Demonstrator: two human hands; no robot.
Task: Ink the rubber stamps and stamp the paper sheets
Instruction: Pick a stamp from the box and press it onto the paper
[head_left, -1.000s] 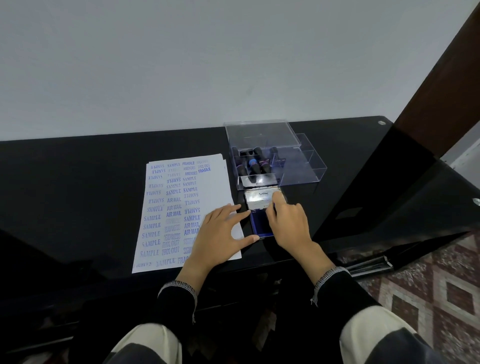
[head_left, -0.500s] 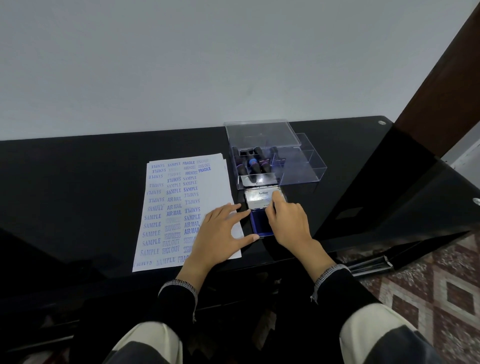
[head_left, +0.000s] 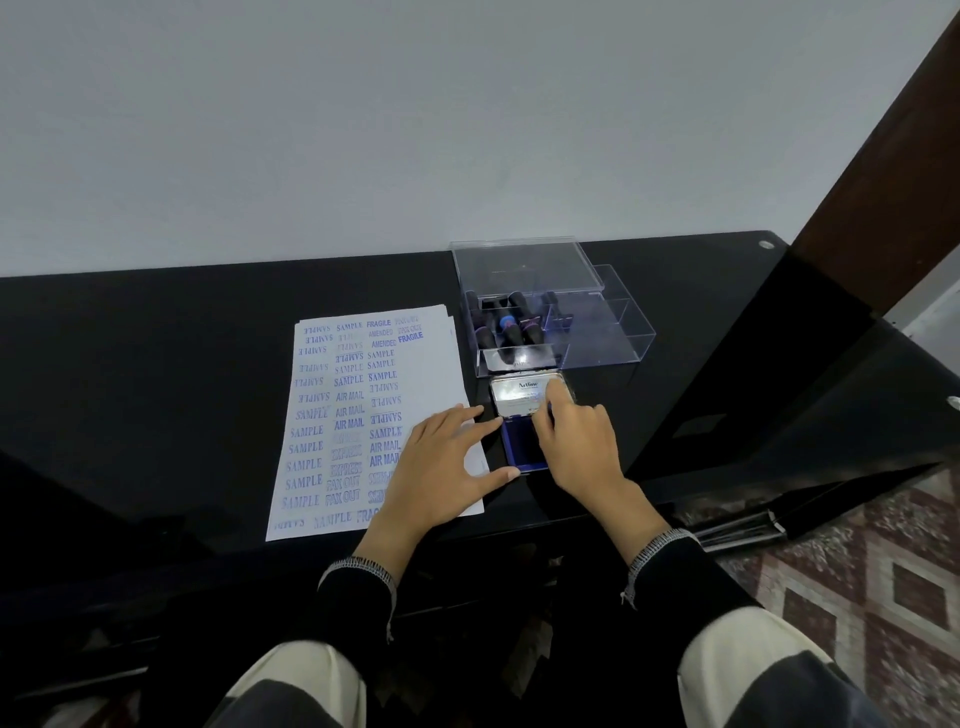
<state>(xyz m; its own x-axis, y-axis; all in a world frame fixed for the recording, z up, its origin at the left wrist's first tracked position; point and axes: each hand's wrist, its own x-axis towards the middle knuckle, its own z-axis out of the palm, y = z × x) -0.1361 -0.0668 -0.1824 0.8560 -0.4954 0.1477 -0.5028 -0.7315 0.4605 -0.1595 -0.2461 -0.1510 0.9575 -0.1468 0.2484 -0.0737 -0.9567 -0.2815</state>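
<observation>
At frame centre, the left hand (head_left: 441, 462) lies flat steadying the ink pad (head_left: 524, 447) while the right hand (head_left: 576, 447), fingers extended and gripping nothing, presses its lid (head_left: 524, 396).

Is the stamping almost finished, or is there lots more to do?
A lot looks done: the top paper sheet already has columns of blue words like SAMPLE and AIR MAIL, though its right strip is bare. Right now no stamp is in a grip: the left hand lies flat on the sheet and the right hand touches the ink pad's lid. The stamps sit in their clear box. More sheets may lie underneath.
</observation>
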